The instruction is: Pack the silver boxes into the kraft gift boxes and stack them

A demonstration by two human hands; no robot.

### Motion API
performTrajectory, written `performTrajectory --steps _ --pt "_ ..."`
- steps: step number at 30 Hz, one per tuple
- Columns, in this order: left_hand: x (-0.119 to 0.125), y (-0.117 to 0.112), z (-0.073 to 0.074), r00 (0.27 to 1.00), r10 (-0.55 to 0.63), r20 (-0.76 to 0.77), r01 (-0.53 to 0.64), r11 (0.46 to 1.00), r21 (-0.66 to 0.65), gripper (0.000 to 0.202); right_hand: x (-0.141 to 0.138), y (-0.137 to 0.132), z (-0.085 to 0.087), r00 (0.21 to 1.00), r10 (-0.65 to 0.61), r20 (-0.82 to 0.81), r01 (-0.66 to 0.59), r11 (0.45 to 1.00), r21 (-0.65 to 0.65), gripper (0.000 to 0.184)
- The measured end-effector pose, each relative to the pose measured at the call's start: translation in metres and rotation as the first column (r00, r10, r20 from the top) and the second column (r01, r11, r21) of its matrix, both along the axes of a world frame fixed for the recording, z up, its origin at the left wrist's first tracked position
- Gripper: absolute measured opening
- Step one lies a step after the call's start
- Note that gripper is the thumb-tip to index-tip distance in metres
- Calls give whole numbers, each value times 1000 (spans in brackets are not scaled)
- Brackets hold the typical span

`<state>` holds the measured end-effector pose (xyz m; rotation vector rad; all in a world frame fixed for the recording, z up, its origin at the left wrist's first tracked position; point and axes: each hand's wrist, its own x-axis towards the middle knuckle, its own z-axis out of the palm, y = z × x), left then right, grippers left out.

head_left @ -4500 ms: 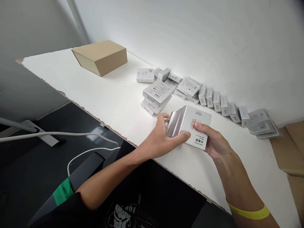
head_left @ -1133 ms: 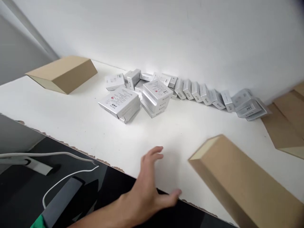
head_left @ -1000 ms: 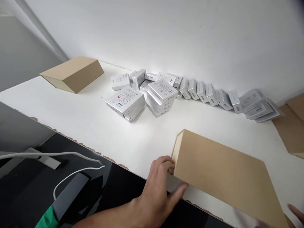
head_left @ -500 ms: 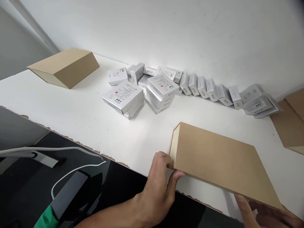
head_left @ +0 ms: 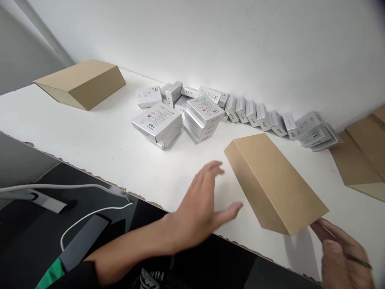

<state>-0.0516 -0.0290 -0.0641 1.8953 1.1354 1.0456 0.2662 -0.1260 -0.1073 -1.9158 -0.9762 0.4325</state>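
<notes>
A brown cardboard box, shaped like a slanted sleeve, rests on the white table between my hands. My left hand is off to the box's left, fingers spread and thumb stretched out, touching nothing. At the box's near right corner is my right hand, with a dark ring on one finger. Its fingertips reach the corner, partly hidden behind it, while the thumb stays apart from the cardboard. Beyond the box stand two stacks of small silver printed boxes, one on the left and one on the right.
More silver boxes lean in a row along the wall. Another brown box sits at the far left, and brown cardboard lies at the right. The table's chipped front edge runs diagonally; white cables hang below it.
My left hand has let go of the brown box and opened. The box has turned and slid away from the front edge, its side now showing. My right hand has come further into view.
</notes>
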Motion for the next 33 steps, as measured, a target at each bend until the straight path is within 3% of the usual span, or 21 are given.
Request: performTrajectory --steps 2,4,9,12,15,20,23,25,28,33 --pt "7 22 1 999 38 -35 -41 995 -86 83 -8 0 -11 994 50 -93 -51 999 2 75" --pt "14 40 3 998 -39 -48 32 987 -156 95 -16 2 -21 991 86 -104 -85 996 10 90" --pt "24 74 7 988 -146 -51 135 976 -171 91 -51 6 -28 997 75 14 -76 996 36 105" --pt "28 81 2 981 -193 -30 183 961 -207 74 -69 8 -23 997 61 -41 -59 997 58 105" --pt "32 74 -3 968 -247 -53 230 949 -216 62 -77 9 -16 993 57 -105 -53 998 45 99" --pt "36 71 6 991 -83 -100 64 981 -186 52 -82 3 -5 986 78 -150 -80 997 -5 82" --pt "36 91 15 989 -93 -114 68 976 -205 59 -85 0 -6 982 79 -172 -83 996 -16 77" --pt "37 100 15 987 -108 -123 79 971 -224 53 -85 0 -10 989 27 -149 -33 999 -39 77" --pt "40 90 5 991 -51 -127 21 973 -230 48 -79 1 -15 995 -91 -33 89 993 -76 80" --pt "53 17 -20 996 39 -75 -54 976 -209 55 -54 -2 -20 960 -278 -23 276 958 -77 88"
